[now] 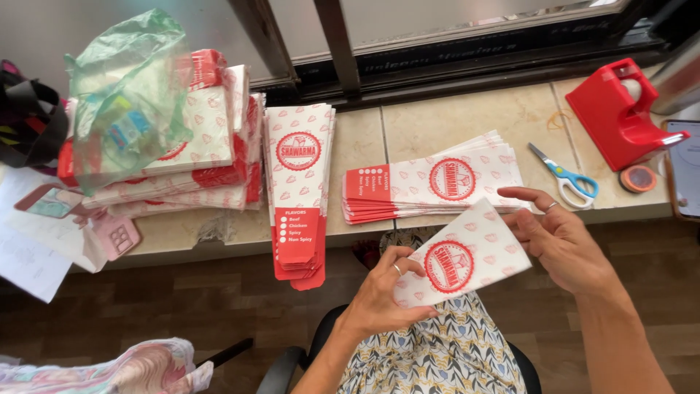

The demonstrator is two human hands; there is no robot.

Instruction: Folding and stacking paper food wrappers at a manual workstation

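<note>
A flat white paper sleeve with red print and a round red emblem (467, 259) is held over my lap. My left hand (379, 295) grips its lower left end, thumb under and fingers on top. My right hand (558, 237) holds its upper right end with fingers spread. Just beyond it, on the beige counter (437, 128), lies a fanned stack of the same sleeves (430, 186). A second stack (297, 182) lies lengthwise to the left, its red ends hanging over the counter edge.
A big pile of sleeves (211, 160) sits far left under a green plastic bag (127, 91). Blue-handled scissors (572, 179), a red tape dispenser (620, 113) and a tape roll (638, 177) lie at right. Papers (29, 241) hang at left. A window frame runs behind.
</note>
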